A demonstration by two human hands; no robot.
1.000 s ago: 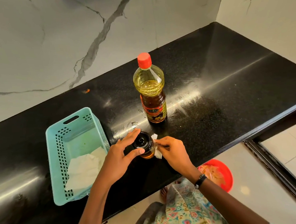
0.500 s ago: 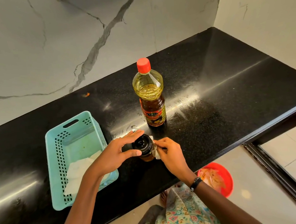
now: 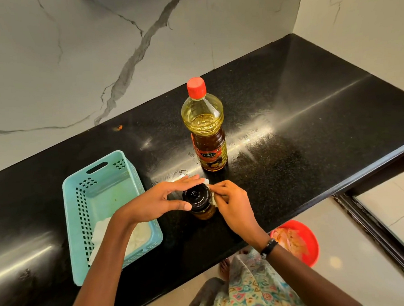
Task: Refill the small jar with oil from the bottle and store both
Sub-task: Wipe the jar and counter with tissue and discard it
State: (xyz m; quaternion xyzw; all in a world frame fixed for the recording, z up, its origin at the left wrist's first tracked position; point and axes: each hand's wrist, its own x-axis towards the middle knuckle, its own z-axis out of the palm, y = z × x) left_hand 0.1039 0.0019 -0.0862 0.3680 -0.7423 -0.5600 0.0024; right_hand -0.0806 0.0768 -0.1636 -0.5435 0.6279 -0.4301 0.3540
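The small jar with a black lid stands on the black counter, amber oil showing through its glass. My left hand grips the lid between thumb and fingers. My right hand pinches a small white tissue and holds it against the jar's right side. The oil bottle, capped in red and partly full of yellow oil, stands upright just behind the jar, untouched.
A turquoise perforated basket with white paper in it sits left of the jar, partly under my left forearm. A red bowl lies on the floor below the counter's front edge. Marble walls close the back and right.
Both hands stay on the jar. My right hand has shifted the tissue slightly along the jar's side. The camera has tilted a little.
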